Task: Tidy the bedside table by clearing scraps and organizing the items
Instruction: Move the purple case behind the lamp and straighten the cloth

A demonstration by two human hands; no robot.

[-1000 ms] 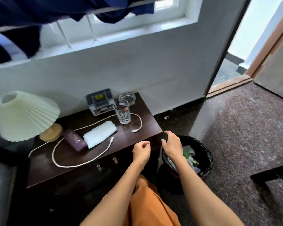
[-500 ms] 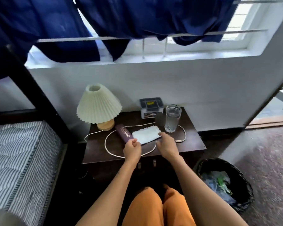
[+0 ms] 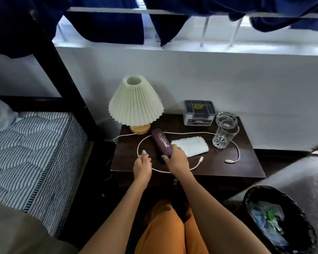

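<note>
Dark wooden bedside table (image 3: 246,167) stands against a white wall under a barred window, striped mattress (image 3: 35,153) at 9 o'clock; purple glasses case (image 3: 161,142) lies at table centre, angled toward 11 o'clock, crossing the white charging cable (image 3: 139,145) loop. Right hand (image 3: 175,158) is closed over the case's near end, thumb on its left side; left hand (image 3: 142,165) is loosely curled, holding nothing, just beside the cable.

Handling, judged: case rigid, light, smooth; grip across the width. Folded white cloth (image 3: 191,146) at 3 o'clock of the case: soft, pinch an edge. Cable limp; gather by coiling.

Containers: cut-glass tumbler (image 3: 225,132) at 2 o'clock, fragile, contents cannot tell; grey lidded box (image 3: 199,112) at 1 o'clock, shut; black-lined waste bin (image 3: 305,217) at 5 o'clock on the floor, holding wrappers.
</note>
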